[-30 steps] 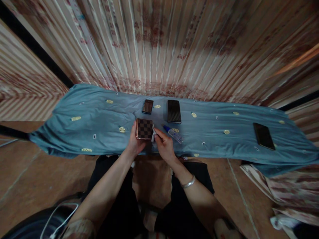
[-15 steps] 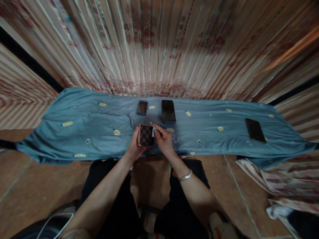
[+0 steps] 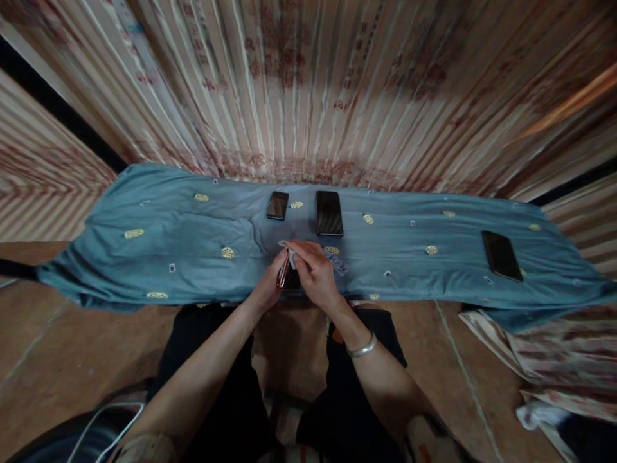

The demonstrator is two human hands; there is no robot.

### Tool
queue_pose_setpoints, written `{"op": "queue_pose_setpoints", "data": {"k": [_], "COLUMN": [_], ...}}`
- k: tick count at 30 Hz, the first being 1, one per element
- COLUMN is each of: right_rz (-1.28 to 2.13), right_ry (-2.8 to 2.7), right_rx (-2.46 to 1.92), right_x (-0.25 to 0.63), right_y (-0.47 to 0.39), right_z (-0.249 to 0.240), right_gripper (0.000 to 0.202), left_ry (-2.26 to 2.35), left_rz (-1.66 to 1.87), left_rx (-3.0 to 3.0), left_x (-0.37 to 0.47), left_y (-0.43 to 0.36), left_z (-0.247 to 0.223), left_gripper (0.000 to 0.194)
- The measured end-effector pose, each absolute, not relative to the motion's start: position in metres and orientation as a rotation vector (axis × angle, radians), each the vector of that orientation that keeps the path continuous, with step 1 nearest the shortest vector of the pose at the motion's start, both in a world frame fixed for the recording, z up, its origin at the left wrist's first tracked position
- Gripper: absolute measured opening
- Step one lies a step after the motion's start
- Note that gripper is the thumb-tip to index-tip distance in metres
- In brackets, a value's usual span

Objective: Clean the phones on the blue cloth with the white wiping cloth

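My left hand (image 3: 268,281) is closed around a phone (image 3: 283,273) with a shiny rose-gold edge, tilted nearly edge-on. Its brown checkered back is turned out of sight. Pinched in my right hand (image 3: 316,270) is a small white cloth or tissue (image 3: 292,258), pressed against the phone's top and side. Both hands meet over the front part of the blue cloth. A dark flat thing (image 3: 293,280) shows between them, too shaded to name. Just beyond lie a small dark phone (image 3: 278,205) and a larger black phone (image 3: 329,213).
The blue patterned cloth (image 3: 409,276) covers a long narrow table. Another dark phone (image 3: 502,255) lies toward its right end. A crumpled clear plastic piece (image 3: 339,263) sits beside my right hand. A striped floral curtain (image 3: 299,116) hangs behind the table.
My left hand has turned the phone from its checkered back showing to nearly edge-on. My right hand has shifted slightly and brought the white cloth over its upper edge.
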State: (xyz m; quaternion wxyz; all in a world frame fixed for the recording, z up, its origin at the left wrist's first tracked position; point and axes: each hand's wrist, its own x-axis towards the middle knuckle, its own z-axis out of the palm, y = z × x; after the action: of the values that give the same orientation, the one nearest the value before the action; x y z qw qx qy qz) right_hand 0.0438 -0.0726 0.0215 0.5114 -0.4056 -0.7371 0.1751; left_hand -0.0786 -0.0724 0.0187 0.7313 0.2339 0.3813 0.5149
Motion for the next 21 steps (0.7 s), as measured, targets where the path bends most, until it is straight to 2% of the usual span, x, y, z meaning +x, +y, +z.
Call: {"op": "queue_pose_setpoints", "data": {"k": [4,11,21], "right_rz": [0.430,0.482,0.803], "right_ry": [-1.792,-1.768,-1.403], "right_rx": [-1.010,-1.143,-1.150], "right_x": [0.049,0.054,0.040], "right_y": [-0.070,-0.063,-0.058], "right_z": [0.017,-0.003,-0.014], "right_gripper": [0.036,0.035,0.033], "left_ry": [0.822,0.861,0.851], "left_rz": [1.132,1.136,1.209], "left_rx": [0.544,0.484,0.396], "left_x": [-0.082,-0.093,-0.095], "left_y": [-0.071,-0.069,-0.067], "left_z": [0.016,0.020,0.026], "left_gripper": [0.033,0.029,0.027]}}
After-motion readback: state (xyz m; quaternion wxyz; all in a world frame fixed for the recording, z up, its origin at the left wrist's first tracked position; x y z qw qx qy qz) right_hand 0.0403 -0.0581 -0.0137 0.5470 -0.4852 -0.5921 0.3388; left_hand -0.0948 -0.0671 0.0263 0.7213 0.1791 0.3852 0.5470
